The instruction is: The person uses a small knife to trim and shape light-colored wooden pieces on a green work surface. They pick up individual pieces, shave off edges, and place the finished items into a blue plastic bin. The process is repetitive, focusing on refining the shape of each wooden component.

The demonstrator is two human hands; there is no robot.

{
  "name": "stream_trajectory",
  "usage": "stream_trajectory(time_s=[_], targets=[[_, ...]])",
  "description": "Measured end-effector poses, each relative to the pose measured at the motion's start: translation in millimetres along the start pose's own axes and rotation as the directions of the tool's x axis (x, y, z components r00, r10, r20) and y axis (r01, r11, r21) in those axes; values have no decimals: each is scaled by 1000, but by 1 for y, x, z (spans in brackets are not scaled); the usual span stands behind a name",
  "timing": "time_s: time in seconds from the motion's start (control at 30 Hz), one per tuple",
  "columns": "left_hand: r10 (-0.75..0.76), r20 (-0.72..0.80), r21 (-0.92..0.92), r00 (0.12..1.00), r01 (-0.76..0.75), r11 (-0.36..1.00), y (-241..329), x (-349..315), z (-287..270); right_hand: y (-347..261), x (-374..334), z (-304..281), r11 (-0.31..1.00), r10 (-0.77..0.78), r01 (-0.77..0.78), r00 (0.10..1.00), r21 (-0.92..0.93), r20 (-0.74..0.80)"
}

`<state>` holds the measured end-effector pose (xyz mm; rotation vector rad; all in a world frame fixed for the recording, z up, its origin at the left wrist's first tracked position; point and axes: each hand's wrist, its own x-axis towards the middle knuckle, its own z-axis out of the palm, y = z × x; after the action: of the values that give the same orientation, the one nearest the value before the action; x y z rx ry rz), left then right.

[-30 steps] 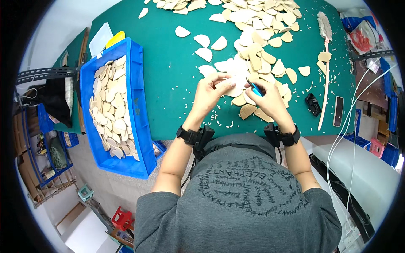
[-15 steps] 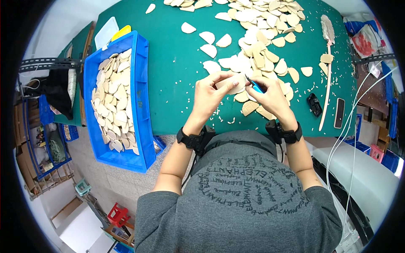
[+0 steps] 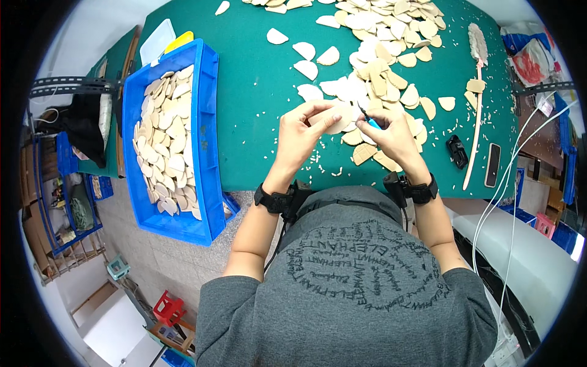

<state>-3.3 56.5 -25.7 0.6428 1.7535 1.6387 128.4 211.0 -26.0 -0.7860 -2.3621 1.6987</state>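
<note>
Between the thumb and fingers of my left hand [image 3: 299, 131] is a pale, flat half-round piece [image 3: 342, 117], its far end near my right hand. My right hand [image 3: 394, 136] grips a blue-handled tool [image 3: 372, 122] with a thin dark tip; whether it is a knife cannot be made out. That tip points up and left, close beside the half-round piece. Just beyond both hands spreads a heap of similar cream half-round pieces [image 3: 380, 79]. Small pale scraps lie on the green tabletop [image 3: 257, 153] around and below my hands.
On the left, a blue crate [image 3: 209, 140] holds many half-round pieces. A fluffy-headed duster [image 3: 477, 116] with a pink stick lies at the right, near a black device [image 3: 456, 152] and a phone [image 3: 492, 165]. White cables [image 3: 510, 153] hang at the right edge.
The view has shifted slightly. My left hand has tilted the half-round piece a little, and the blue tool in my right hand has turned slightly against it. Both grips stay the same.
</note>
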Motion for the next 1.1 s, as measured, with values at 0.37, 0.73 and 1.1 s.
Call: stream_trajectory(time_s=[0.37, 0.73, 1.1], targets=[[538, -665, 635, 518, 11, 773, -12, 41, -172, 9, 3, -7, 981, 118, -106, 991, 164, -59], [70, 332, 846, 941, -330, 418, -139, 89, -49, 27, -2, -1, 973, 163, -154, 986, 170, -39], [-148, 137, 178, 980, 123, 976, -56, 21, -40, -1, -2, 9, 996, 80, -81, 996, 29, 51]])
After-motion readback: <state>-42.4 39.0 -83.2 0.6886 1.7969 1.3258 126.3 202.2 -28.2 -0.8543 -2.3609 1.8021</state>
